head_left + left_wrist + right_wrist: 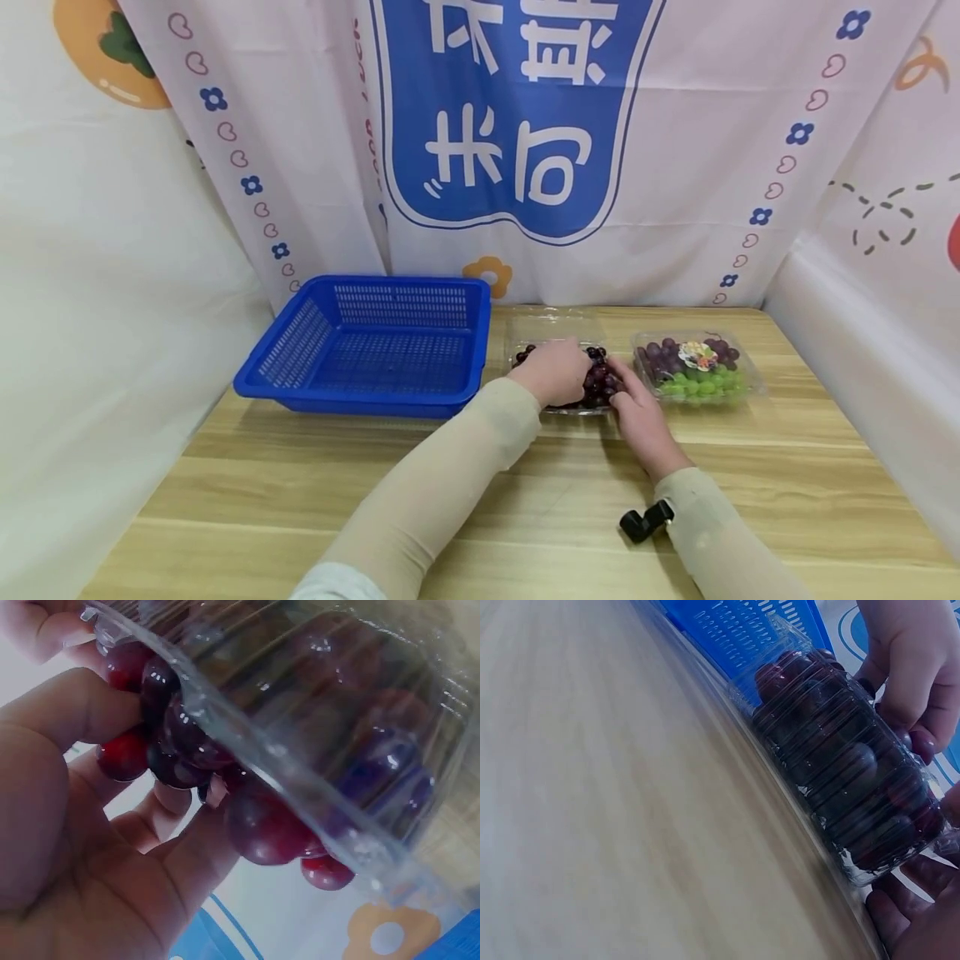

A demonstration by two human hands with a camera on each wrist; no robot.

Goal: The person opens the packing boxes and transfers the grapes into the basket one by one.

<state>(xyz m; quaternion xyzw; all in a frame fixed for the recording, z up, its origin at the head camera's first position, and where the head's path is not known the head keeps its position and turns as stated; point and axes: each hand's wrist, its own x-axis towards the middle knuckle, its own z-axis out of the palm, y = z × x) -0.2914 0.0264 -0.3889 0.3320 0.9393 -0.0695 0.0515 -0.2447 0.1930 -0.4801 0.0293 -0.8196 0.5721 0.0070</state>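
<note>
A clear plastic clamshell box (577,411) of dark red grapes (598,383) sits on the table, its lid (555,321) raised at the back. My left hand (558,371) reaches into it from above. In the left wrist view, the left hand's (97,832) fingers and thumb curl round several grapes (262,829) at the box rim. At the box's right end, my right hand (647,425) holds the side, with thumb and fingers spread around the corner. The right wrist view shows the box (832,780) with part of the right hand (930,915) at its lower end.
A blue plastic basket (360,402) with slotted walls stands left of the box. Right of it lies a closed clear box (697,371) of purple and green grapes with a round label. A printed cloth (690,167) hangs behind the wooden table (525,533).
</note>
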